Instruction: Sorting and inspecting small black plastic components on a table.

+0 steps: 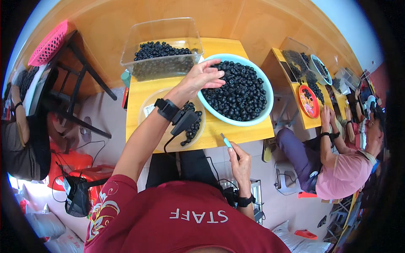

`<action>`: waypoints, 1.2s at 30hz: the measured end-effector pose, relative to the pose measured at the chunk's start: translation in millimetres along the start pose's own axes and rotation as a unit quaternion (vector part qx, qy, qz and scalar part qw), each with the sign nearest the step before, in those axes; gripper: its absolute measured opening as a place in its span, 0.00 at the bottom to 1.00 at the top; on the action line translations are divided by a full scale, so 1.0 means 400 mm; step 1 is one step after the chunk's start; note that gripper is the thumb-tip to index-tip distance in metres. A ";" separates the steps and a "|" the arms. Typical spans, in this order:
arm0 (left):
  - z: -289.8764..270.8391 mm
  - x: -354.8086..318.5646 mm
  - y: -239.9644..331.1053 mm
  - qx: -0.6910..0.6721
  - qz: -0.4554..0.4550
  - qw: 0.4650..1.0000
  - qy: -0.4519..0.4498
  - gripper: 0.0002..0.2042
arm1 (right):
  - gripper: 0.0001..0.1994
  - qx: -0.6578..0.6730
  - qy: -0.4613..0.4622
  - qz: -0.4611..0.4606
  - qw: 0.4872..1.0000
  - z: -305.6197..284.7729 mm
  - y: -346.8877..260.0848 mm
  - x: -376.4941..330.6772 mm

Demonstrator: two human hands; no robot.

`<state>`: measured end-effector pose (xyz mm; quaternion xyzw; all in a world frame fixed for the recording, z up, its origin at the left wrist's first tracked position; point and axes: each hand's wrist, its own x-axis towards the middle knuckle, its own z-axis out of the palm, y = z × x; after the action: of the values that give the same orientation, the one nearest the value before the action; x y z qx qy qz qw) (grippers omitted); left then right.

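My left hand (205,77) is over the left rim of a pale blue basin (270,103), its fingers stretched out and apart, with nothing visible in them. The basin is heaped with small round black parts (240,90), many with a hole in the middle. My right hand (241,165) is closed around a small knife (228,143) with a light blue handle, just off the table's near edge, blade pointing up and left. Under my left forearm lies a shallow clear round tray (147,101) with more black parts (192,130), partly hidden by the wrist device.
A clear plastic bin (166,25) with black parts stands at the back left of the yellow table (137,90). A dark stool (80,63) with a pink basket (49,42) is to the left. At right, a co-worker (344,177) sits by another table with a red plate (309,101).
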<state>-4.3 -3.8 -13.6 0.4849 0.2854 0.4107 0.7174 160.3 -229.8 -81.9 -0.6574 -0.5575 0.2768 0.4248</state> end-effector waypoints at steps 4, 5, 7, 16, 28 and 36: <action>-0.063 -0.057 0.010 0.093 0.010 0.995 0.015 0.24 | 0.13 0.020 0.007 -0.028 0.999 0.019 0.034 -0.002; -0.089 -0.083 0.005 0.129 0.000 0.991 0.027 0.19 | 0.13 0.018 0.004 -0.028 0.999 0.019 0.033 -0.001; -0.150 -0.130 -0.018 0.169 -0.012 0.985 0.043 0.15 | 0.13 0.020 -0.002 -0.028 0.999 0.021 0.029 0.001; -0.267 -0.153 -0.200 0.495 -0.003 0.857 0.144 0.10 | 0.12 -0.005 -0.033 -0.048 0.998 0.063 -0.005 0.008; -0.246 -0.145 -0.188 0.535 0.004 0.843 0.060 0.09 | 0.11 -0.029 -0.027 -0.063 0.997 0.056 -0.004 -0.005; -0.195 -0.257 -0.087 0.169 -0.082 0.981 0.038 0.08 | 0.11 -0.017 -0.035 -0.044 0.998 0.054 -0.026 0.010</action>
<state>-107.8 -63.5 -73.5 0.5585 0.4166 0.3138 0.6450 137.8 -220.3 -82.8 -0.6291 -0.6049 0.2718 0.4054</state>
